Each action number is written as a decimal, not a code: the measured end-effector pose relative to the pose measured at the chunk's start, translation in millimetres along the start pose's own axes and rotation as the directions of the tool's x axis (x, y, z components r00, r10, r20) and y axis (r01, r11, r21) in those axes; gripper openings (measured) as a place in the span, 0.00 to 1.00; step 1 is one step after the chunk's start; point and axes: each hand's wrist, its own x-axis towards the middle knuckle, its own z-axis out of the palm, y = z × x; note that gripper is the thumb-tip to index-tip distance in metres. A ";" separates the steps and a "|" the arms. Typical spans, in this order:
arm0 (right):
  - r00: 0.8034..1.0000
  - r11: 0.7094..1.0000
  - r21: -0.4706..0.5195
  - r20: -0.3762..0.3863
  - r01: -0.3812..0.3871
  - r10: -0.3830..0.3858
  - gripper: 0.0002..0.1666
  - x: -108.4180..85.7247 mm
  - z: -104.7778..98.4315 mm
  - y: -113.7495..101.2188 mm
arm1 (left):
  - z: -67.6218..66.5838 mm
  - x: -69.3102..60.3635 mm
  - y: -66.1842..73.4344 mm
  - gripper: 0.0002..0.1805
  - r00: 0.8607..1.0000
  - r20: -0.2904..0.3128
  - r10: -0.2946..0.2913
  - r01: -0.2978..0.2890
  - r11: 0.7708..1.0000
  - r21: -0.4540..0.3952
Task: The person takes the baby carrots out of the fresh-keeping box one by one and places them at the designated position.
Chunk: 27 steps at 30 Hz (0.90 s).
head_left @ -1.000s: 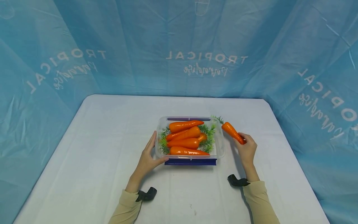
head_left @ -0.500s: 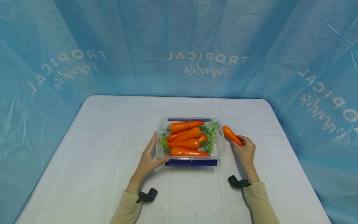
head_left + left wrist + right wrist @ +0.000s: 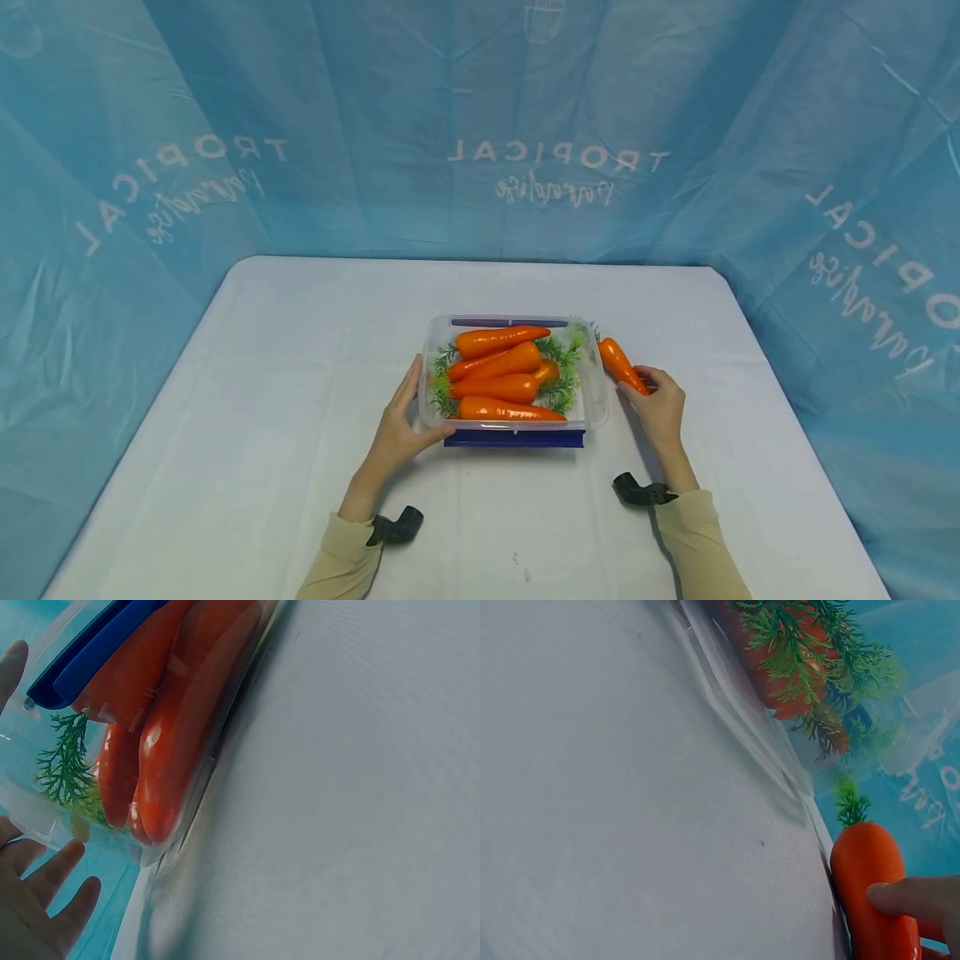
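Note:
Several orange carrots (image 3: 501,387) with green leaves lie in a clear plastic box (image 3: 597,398) on the table. My left hand (image 3: 395,433) touches the box's left side with straight fingers, its thumb at the front left corner. In the left wrist view its spread fingertips (image 3: 69,855) are against the clear wall. Just right of the box, my right hand (image 3: 660,408) pinches one carrot (image 3: 621,363) by its narrow end. That carrot's leafy top (image 3: 851,802) points toward the box in the right wrist view. Whether it rests on the table I cannot tell.
Blue locking flaps hang on the box, the front flap (image 3: 513,438) folded down. A white cloth covers the table (image 3: 300,350). Blue printed sheeting (image 3: 390,92) surrounds it at the back and both sides.
My right hand has shifted slightly toward me and left with the carrot, bringing its leafy end close against the box's right side. The left hand keeps its place at the box.

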 end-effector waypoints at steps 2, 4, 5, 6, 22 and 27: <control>1.000 1.000 0.008 0.012 -0.005 0.005 0.21 -0.2 -0.6 -0.7 | -0.2 -0.4 1.0 0.61 1.000 -0.002 0.009 -0.009 1.000 -0.001; 1.000 1.000 0.008 0.024 -0.009 0.009 0.21 -0.3 -1.3 -1.7 | -0.2 -0.8 1.4 0.61 1.000 -0.005 0.015 -0.015 1.000 -0.006; 1.000 1.000 0.008 0.028 -0.010 0.010 0.22 -0.4 -1.7 -2.3 | -0.3 -1.0 1.2 0.61 1.000 -0.005 0.017 -0.017 1.000 -0.008; 0.999 1.000 0.008 0.031 -0.011 0.011 0.22 -0.5 -2.1 -2.9 | -0.3 -1.1 1.1 0.61 1.000 -0.004 0.017 -0.017 1.000 -0.006; 0.998 1.000 0.009 0.065 0.016 -0.017 0.23 2.6 -5.0 -9.0 | 1.4 0.3 -1.7 0.61 1.000 0.000 -0.011 0.011 1.000 -0.003; 0.998 0.999 0.038 0.067 0.016 -0.019 0.22 3.9 -8.4 -18.3 | 0.5 -1.3 -2.5 0.60 1.000 -0.009 -0.004 0.004 1.000 0.007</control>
